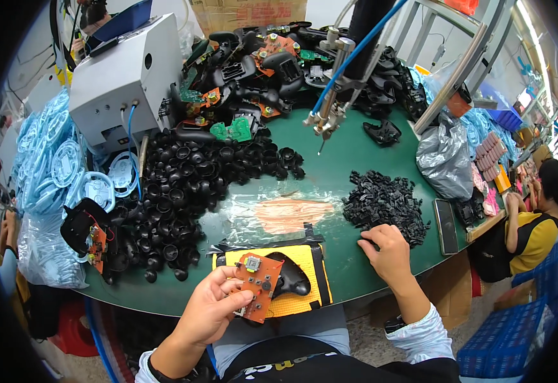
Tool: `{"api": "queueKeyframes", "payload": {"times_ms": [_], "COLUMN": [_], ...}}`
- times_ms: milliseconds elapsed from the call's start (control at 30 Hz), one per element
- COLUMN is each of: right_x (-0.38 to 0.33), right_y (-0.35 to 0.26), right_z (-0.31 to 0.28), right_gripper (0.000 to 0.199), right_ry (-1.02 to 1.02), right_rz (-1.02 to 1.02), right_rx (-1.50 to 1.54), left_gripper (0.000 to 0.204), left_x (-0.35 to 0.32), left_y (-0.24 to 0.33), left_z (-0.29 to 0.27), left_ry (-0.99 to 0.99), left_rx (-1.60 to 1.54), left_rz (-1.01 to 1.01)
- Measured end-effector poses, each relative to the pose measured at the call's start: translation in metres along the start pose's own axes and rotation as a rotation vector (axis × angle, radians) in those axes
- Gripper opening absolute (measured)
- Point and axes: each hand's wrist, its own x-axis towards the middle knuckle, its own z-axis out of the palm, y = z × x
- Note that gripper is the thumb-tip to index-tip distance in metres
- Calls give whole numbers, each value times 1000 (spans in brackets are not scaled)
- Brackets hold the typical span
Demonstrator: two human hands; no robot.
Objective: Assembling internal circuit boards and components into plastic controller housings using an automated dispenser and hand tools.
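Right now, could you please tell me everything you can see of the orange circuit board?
The circuit board is a thin, orange, stiff-looking, roughly rectangular plate, its component side facing the camera. A square, metallic-looking part sits near its top edge; a round dark one lies lower down. The left hand holds its left side, thumb in front. It tilts above the yellow pad, partly hiding the black shell; contact with either is unclear.

Left hand (212,309) pinching; right hand (390,255) loosely curled
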Motion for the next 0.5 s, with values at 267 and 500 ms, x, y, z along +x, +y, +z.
{"api": "queueKeyframes", "payload": {"times_ms": [267, 500], "right_x": [18, 33], "right_y": [-28, -53], "right_z": [-26, 7], "right_gripper": [12, 19], "right_ry": [-421, -708], "right_rz": [69, 44], "right_rx": [342, 587], "left_gripper": [38, 37], "left_x": [-1, 0], "left_y": [-4, -9], "left_z": [-1, -1], "left_ry": [16, 23], "left_rx": [-15, -48], "left_rz": [-13, -21]}}
